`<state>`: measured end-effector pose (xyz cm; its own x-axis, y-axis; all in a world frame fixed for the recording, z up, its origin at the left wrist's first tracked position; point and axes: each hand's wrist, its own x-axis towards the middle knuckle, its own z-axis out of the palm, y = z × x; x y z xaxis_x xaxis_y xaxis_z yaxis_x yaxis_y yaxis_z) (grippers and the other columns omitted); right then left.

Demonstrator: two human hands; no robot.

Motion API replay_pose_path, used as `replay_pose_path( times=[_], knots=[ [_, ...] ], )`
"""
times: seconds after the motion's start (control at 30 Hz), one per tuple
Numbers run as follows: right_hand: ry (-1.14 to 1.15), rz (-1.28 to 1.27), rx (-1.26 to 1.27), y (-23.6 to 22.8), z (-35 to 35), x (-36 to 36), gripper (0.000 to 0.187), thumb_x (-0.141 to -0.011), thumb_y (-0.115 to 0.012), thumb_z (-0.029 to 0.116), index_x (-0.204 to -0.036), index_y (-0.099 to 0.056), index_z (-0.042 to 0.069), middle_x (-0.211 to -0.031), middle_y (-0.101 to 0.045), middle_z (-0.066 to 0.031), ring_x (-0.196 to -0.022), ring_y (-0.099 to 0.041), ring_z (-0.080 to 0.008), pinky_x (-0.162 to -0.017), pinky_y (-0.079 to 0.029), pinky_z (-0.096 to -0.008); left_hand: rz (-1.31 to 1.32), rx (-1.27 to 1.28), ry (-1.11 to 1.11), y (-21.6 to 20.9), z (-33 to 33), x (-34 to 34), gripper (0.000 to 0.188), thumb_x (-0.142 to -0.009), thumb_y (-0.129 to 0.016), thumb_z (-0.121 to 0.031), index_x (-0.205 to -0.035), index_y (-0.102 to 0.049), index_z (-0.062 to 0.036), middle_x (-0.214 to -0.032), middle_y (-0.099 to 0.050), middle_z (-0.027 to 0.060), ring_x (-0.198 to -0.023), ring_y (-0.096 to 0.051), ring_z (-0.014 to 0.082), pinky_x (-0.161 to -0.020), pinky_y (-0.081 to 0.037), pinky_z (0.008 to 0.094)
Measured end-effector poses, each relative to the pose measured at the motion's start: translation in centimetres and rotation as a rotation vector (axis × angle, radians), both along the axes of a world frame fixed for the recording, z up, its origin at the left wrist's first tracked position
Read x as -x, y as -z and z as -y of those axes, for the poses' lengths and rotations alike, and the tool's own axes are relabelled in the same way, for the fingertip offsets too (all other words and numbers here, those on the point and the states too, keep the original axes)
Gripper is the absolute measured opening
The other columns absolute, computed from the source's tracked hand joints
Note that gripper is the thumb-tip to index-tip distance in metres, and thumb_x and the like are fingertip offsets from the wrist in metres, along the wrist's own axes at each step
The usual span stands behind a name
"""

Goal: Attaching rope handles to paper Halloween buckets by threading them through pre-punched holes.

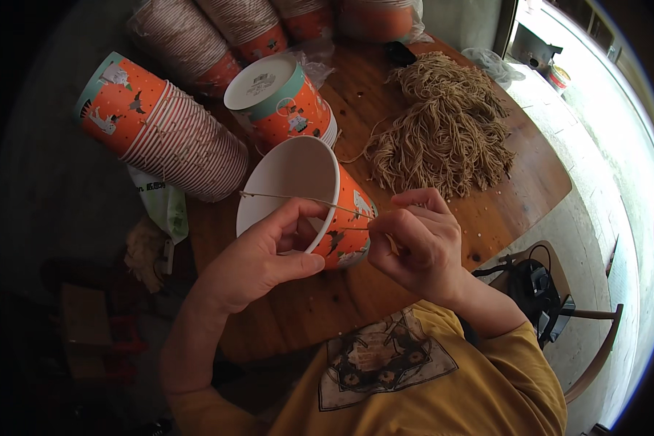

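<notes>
Left hand (pixel 251 265): pinching the cup (pixel 309 178) by its rim, thumb outside, other fingers in the mouth
Right hand (pixel 421 236): curled tight, pinching the string (pixel 269 195) right by the cup's orange side
String: runs across the cup's mouth
Cup: middle of the frame, tilted, mouth facing left
Stacked cups (pixel 185 142): leaning over, upper left, more in bags (pixel 189 36) up top
Twine heap (pixel 450 131): upper right, on the wood table (pixel 534 185)

On my feed I count one loose paper bucket (pixel 301 171) at the left hand (pixel 258 258), one twine heap (pixel 447 131) beyond the right hand (pixel 418 243), one short stack (pixel 291 102) and one long stack (pixel 160 134) beyond the left, four wrapped stacks (pixel 240 25) farthest.
</notes>
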<state>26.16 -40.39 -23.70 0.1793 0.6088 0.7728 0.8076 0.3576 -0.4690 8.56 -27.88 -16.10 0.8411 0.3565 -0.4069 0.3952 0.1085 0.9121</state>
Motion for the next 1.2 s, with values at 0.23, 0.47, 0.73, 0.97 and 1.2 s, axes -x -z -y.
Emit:
replay_pose_path(
  times=[0.23,0.47,0.73,0.97,1.2],
  knots=[
    [0.076,0.051,-0.073,0.42,-0.34,0.03,0.018,-0.064,-0.068,0.003,-0.076,-0.056,0.009,-0.053,-0.049,0.001,-0.053,-0.056,-0.0174,-0.073,-0.049,-0.0306,-0.001,0.0,0.014,-0.49,0.18,-0.29,0.06,-0.086,-0.06,-0.001,-0.141,-0.034,-0.0069,-0.11,-0.058,0.0058,-0.102,-0.057,0.0125,-0.093,-0.045,0.0289],
    [0.07,0.057,-0.061,0.62,-0.38,0.25,0.02,-0.063,-0.07,0.005,-0.076,-0.055,0.01,-0.053,-0.047,0.0014,-0.051,-0.053,-0.0168,-0.074,-0.049,-0.0303,0.009,0.013,-0.001,-0.45,0.31,-0.37,0.061,-0.086,-0.06,0.0,-0.141,-0.033,-0.0069,-0.11,-0.058,0.0062,-0.103,-0.057,0.0128,-0.094,-0.045,0.0292],
    [0.085,0.065,-0.092,0.71,-0.34,0.31,0.02,-0.063,-0.07,0.005,-0.075,-0.055,0.011,-0.054,-0.047,0.0018,-0.05,-0.052,-0.0159,-0.074,-0.049,-0.0297,-0.013,0.002,0.002,-0.49,0.25,-0.35,0.063,-0.086,-0.059,0.001,-0.142,-0.032,-0.0069,-0.109,-0.057,0.0058,-0.103,-0.056,0.0128,-0.094,-0.045,0.0289],
    [0.09,0.068,-0.091,0.81,-0.57,0.4,0.021,-0.063,-0.07,0.006,-0.078,-0.056,0.011,-0.054,-0.047,0.0015,-0.051,-0.052,-0.0164,-0.073,-0.049,-0.0299,0.005,0.022,0.002,-0.54,0.33,-0.35,0.062,-0.086,-0.059,0.0,-0.142,-0.032,-0.0065,-0.11,-0.057,0.0064,-0.104,-0.057,0.0135,-0.095,-0.045,0.0293],
    [0.064,0.122,-0.082,0.99,-0.75,0.52,0.02,-0.062,-0.067,-0.001,-0.078,-0.059,0.008,-0.052,-0.05,0.0021,-0.05,-0.053,-0.016,-0.074,-0.049,-0.0316,0.015,0.012,0.009,-0.62,0.58,-0.45,0.061,-0.087,-0.059,-0.001,-0.142,-0.032,-0.0068,-0.109,-0.058,0.0056,-0.103,-0.056,0.0124,-0.093,-0.045,0.0288]
  ],
)
